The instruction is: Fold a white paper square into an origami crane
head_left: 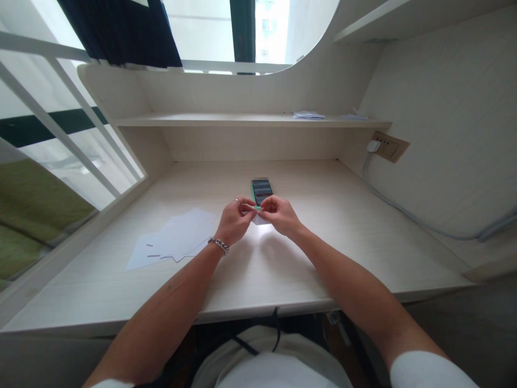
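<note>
Between my two hands is a small piece of white paper (260,220), held just above the desk. My left hand (236,220), with a ring and a chain bracelet (218,246), pinches its left side. My right hand (281,214) pinches its right side, thumb and fingertips close together. The fingers cover most of the paper's upper edge, so its exact shape is hard to make out. Just beyond the fingertips lies a smartphone (262,189) in a green case, screen up and lit.
Several loose white paper sheets (169,237) lie left of my hands on the pale desk (323,237). Folded papers (308,115) rest on the shelf (226,119) behind. A charger (374,145) sits in the wall socket at right, its cable (404,214) running along the wall.
</note>
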Demonstrator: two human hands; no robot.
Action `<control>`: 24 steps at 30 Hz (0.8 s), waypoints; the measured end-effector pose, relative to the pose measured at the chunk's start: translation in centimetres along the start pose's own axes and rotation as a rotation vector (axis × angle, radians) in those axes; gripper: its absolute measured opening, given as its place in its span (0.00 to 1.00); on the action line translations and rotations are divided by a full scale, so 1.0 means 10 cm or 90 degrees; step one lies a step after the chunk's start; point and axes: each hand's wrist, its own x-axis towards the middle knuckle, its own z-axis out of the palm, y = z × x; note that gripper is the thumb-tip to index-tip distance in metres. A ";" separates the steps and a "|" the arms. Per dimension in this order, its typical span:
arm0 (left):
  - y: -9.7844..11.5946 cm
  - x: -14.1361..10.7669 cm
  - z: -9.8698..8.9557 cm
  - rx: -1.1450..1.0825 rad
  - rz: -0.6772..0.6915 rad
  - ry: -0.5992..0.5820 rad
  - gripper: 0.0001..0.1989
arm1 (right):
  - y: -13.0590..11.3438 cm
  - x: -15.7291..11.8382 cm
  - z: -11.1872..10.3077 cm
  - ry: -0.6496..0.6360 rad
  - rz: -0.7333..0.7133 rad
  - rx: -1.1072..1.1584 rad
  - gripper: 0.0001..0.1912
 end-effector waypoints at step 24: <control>0.04 0.06 -0.14 -0.074 -0.069 -0.129 0.14 | -0.06 0.02 -0.15 -0.084 0.028 -0.032 0.12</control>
